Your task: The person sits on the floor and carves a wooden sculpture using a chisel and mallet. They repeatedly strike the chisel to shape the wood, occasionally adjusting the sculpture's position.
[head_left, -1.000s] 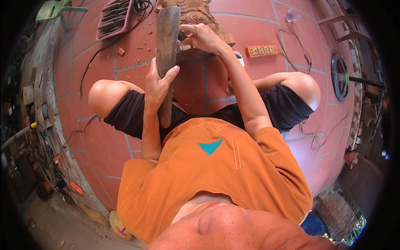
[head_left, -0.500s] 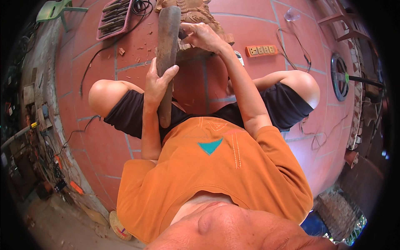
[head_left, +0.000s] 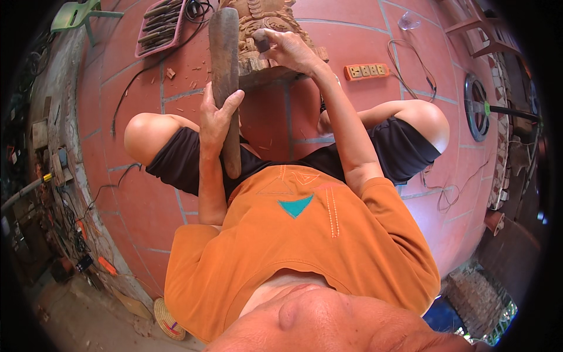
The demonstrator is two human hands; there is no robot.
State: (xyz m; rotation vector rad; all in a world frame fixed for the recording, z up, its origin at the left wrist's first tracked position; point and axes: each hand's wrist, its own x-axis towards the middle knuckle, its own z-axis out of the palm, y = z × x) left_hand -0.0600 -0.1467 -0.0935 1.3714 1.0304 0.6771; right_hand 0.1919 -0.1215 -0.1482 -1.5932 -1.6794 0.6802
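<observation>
My left hand (head_left: 217, 120) is wrapped round the narrow part of a long wooden mallet (head_left: 224, 61). The mallet's broad end points away from me, to the left of my right hand and apart from it. My right hand (head_left: 288, 50) is closed on a chisel (head_left: 262, 44). Only the chisel's dark blunt end shows above the fingers; its blade is hidden. Beneath that hand lies a carved wooden block (head_left: 274, 24) with relief patterns on top and a rough near edge.
A pink tray (head_left: 177, 36) of several chisels stands at the far left, with a black cable beside it. Wood chips (head_left: 170, 73) lie on the red tiles. To the right are an orange power strip (head_left: 368, 71), a clear plastic cup (head_left: 409, 21) and a round black fan (head_left: 478, 108).
The mallet's broad end has swung left, away from the chisel in my right hand. More of the carved block and the chisel's dark end now shows.
</observation>
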